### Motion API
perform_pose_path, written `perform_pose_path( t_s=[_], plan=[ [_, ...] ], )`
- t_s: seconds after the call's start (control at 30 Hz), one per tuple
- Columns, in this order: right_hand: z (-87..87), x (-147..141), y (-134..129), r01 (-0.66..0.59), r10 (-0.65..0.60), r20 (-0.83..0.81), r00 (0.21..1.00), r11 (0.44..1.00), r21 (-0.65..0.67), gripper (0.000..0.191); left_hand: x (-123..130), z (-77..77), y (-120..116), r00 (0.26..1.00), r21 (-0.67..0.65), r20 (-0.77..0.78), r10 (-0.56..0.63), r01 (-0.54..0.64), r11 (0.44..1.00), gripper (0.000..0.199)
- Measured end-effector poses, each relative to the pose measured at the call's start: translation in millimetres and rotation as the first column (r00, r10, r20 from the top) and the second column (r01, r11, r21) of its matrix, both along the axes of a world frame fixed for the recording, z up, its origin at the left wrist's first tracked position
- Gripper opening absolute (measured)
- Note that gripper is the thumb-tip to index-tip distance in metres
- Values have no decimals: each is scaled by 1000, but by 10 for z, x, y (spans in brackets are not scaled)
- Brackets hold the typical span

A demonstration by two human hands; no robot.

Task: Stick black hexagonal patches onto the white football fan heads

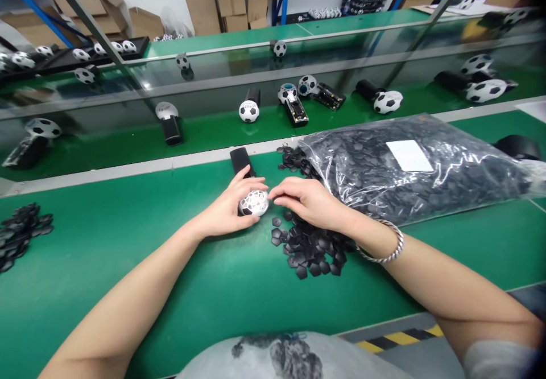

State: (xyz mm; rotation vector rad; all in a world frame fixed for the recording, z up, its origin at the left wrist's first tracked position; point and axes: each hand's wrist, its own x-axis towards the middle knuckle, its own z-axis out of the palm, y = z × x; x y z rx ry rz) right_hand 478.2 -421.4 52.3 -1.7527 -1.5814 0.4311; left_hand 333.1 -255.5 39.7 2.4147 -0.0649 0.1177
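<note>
A white and black football-patterned ball (255, 203) on a black handle (241, 161) rests on the green table. My left hand (232, 205) is wrapped round the ball, thumb at its near side and fingers over its far side. Just right of the ball, my right hand (305, 200) has thumb and forefinger pinched together; anything between the fingertips is too small to make out. Loose black pentagon pieces (315, 248) lie in a pile below and beside my right hand. Behind it, a clear plastic bag (367, 168) is full of the same black pieces.
Another heap of black pieces (21, 234) lies at the far left. Beyond the table's pale rail (140, 172), several football units stand on a green conveyor (213, 126), some with circuit boards showing. Cardboard boxes (198, 6) stand at the back.
</note>
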Motion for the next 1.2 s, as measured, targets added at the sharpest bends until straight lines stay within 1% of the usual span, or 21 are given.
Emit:
perform_pose_path(
  t_s=[0.07,0.13,0.33,0.47,0.53,0.63,0.73,0.83,0.87,0.93,1.0,1.03,1.1,1.17,1.2],
  plan=[
    [-4,-10,-10,45,-49,-75,996,998,-52,13,-5,-8,1,1000,1,8,0,0,1000,56],
    [-18,-28,-5,53,-64,-142,988,995,-85,9,-8,-13,-2,1000,-3,11,7,-7,1000,58],
    [-106,-122,88,31,-43,-336,941,999,-42,3,2,-1,-47,997,-42,1,83,-83,996,58],
    [-146,-148,126,57,-64,-370,927,998,-27,2,12,2,-86,993,-57,20,116,-115,992,50],
    [-154,-141,133,75,-83,-405,911,997,-36,5,18,2,-105,991,-54,23,132,-130,990,47],
    [-171,-126,146,65,-75,-454,888,997,-38,11,35,0,-137,987,-52,31,157,-156,986,44],
    [-206,-121,166,57,-67,-474,878,998,-35,15,60,-9,-159,986,-59,47,163,-160,985,40],
    [-228,-109,179,84,-94,-476,875,996,-42,19,76,-20,-159,985,-62,51,163,-159,985,37],
    [-224,-98,178,87,-107,-463,880,994,-64,19,75,-22,-154,986,-61,52,157,-154,986,37],
    [-195,-64,160,52,-115,-393,912,985,-167,20,61,-24,-142,991,-61,53,123,-119,991,38],
    [-148,-30,125,-10,-70,-264,962,957,-291,20,35,-23,-132,995,-51,56,83,-80,996,39],
    [-123,-19,104,-31,-31,-179,983,942,-334,19,22,-23,-129,995,-38,55,89,-87,996,41],
    [-81,-23,64,-35,39,4,999,934,-356,15,2,-28,-126,985,-3,35,172,-172,985,51],
    [-55,-65,33,-30,91,162,983,937,-348,13,-5,-38,-124,954,20,8,301,-301,953,60],
    [-48,-102,18,-35,122,230,966,936,-351,10,-3,-45,-120,936,19,0,352,-352,936,61]
  ],
)
